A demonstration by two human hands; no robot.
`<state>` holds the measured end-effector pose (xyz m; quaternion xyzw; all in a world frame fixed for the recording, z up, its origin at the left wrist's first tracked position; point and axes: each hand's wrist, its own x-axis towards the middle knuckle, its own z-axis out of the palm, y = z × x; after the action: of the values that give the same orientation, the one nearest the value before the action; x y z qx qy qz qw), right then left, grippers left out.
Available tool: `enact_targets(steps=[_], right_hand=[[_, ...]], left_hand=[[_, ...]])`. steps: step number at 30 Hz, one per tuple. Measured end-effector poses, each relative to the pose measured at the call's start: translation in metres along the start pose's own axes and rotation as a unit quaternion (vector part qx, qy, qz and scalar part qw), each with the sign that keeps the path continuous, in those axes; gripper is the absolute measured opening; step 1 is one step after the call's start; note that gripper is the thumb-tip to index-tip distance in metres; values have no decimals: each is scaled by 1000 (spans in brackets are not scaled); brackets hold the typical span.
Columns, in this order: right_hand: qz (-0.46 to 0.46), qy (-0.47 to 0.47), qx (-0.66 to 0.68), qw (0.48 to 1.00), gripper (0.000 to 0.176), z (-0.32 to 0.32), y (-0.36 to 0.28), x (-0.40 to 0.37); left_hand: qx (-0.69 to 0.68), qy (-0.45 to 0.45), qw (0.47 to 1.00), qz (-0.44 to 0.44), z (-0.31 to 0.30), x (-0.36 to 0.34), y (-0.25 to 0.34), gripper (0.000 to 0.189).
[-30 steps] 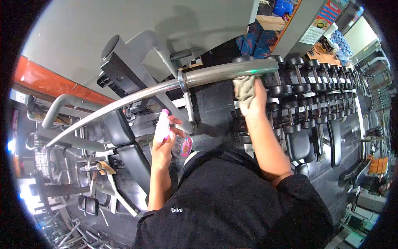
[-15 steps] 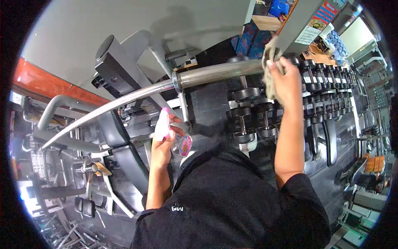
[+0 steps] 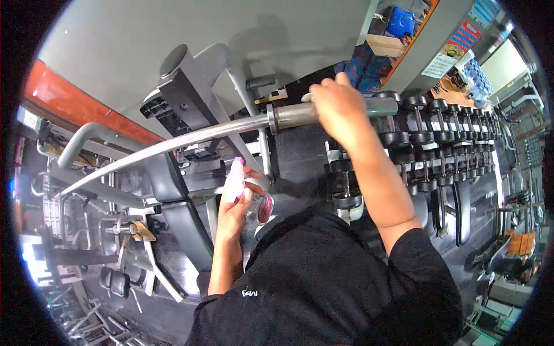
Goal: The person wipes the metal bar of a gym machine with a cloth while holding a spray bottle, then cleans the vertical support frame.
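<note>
A long metal barbell (image 3: pixel 196 138) runs across the view, its thicker end sleeve (image 3: pixel 294 115) on the right. My right hand (image 3: pixel 340 109) is wrapped over that sleeve from above, its fingers closed on a cloth. Only a small pale edge of the cloth (image 3: pixel 307 98) shows; the back of my hand hides the rest. Below the bar, my left hand (image 3: pixel 234 212) grips a clear spray bottle with a white and pink trigger head (image 3: pixel 235 180). The bottle tilts, its base (image 3: pixel 265 209) pointing right, and stays apart from the bar.
Racked dumbbells (image 3: pixel 441 118) stand in two rows at the right. A black padded bench (image 3: pixel 183 230) lies below the bar on the left. Behind the bar rises a grey machine frame (image 3: pixel 193 95) near the wall. A shelf unit (image 3: pixel 386 45) stands at the back.
My right hand has moved left along the sleeve, from its outer end towards the collar, and now covers most of the cloth. My left hand still holds the spray bottle. The view has shifted slightly.
</note>
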<state>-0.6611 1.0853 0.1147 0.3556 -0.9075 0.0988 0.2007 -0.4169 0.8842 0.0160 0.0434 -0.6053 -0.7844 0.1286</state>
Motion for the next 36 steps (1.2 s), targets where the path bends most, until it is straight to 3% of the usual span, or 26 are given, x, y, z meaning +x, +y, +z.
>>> enact_targets(steps=[5, 8, 9, 10, 14, 17, 20, 22, 24, 28, 31, 32, 34, 35, 36], right_hand=[[-101, 10, 83, 991, 15, 3, -48, 15], [-106, 4, 204, 973, 22, 8, -25, 14], [-89, -20, 215, 972, 31, 2, -12, 12], [-41, -55, 207, 976, 40, -12, -4, 6], [62, -99, 183, 976, 37, -36, 54, -12], [141, -78, 123, 979, 29, -58, 64, -20], [137, -46, 107, 984, 32, -49, 52, -20], [76, -78, 39, 993, 27, -43, 25, -9], [25, -52, 160, 985, 22, -24, 13, -1], [129, -257, 357, 889, 21, -58, -14, 46], [-31, -111, 498, 860, 37, -49, -29, 76], [-47, -109, 541, 833, 45, -51, -37, 90], [-65, -91, 521, 846, 48, -59, -55, 117], [-46, -126, 591, 795, 50, -65, -69, 131], [-89, -79, 567, 815, 44, -62, -80, 145]], left_hand=[[8, -4, 1000, -1, -12, 0, 2, 51], [13, -2, 1000, -7, -15, 4, 7, 51], [10, 0, 1000, -11, -16, 5, 9, 52], [12, -1, 1000, -9, -16, 6, 11, 53], [12, -1, 1000, 1, -21, 8, 20, 56], [5, 10, 1000, 18, -21, 8, 28, 57], [4, 19, 999, 31, -27, 5, 32, 59], [4, 30, 999, 36, -31, 3, 35, 60], [1, 48, 998, 35, -34, -1, 39, 62], [-9, 51, 998, 42, -41, -8, 64, 65], [-10, 56, 996, 62, -52, -9, 82, 67], [-6, 59, 997, 57, -60, -8, 86, 66], [3, 62, 997, 46, -79, -5, 96, 64], [-6, 61, 997, 42, -90, -2, 101, 64], [-5, 61, 997, 48, -98, 2, 107, 64]])
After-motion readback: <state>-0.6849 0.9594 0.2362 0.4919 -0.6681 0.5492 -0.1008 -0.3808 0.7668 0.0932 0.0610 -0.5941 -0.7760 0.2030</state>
